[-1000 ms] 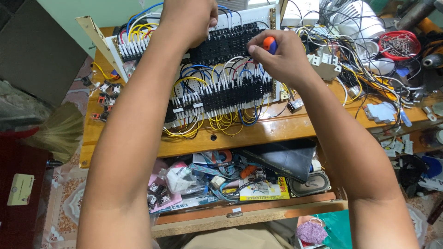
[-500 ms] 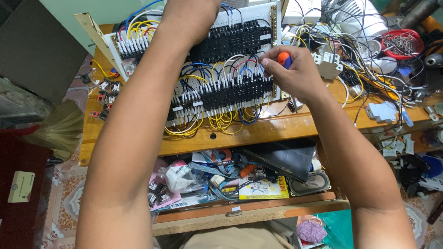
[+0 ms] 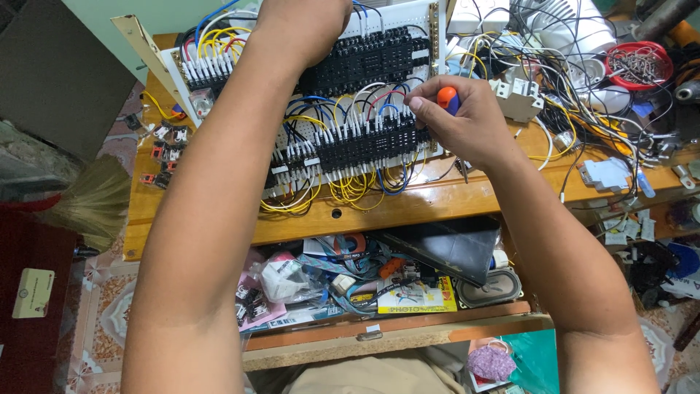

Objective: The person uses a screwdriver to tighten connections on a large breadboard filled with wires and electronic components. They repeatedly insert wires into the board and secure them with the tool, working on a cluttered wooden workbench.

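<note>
Head view: the right hand (image 3: 467,120) closes its grip on an orange-and-blue screwdriver (image 3: 447,98) at two o'clock, its tip hidden at the right end of the black terminal row (image 3: 350,146) on the white wiring panel (image 3: 408,22). The left hand (image 3: 306,29) presses on the panel at twelve o'clock, its grip out of sight. Keeping the driver square to the screw should prevent slipping. Compared with half a second ago, the right hand sits slightly closer to the row. An open drawer (image 3: 379,339) lies below the desk (image 3: 437,201).

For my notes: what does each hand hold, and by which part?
Right hand: screwdriver, by its orange-and-blue handle. Left hand: rests on wiring panel; any hold cannot be told.
</note>
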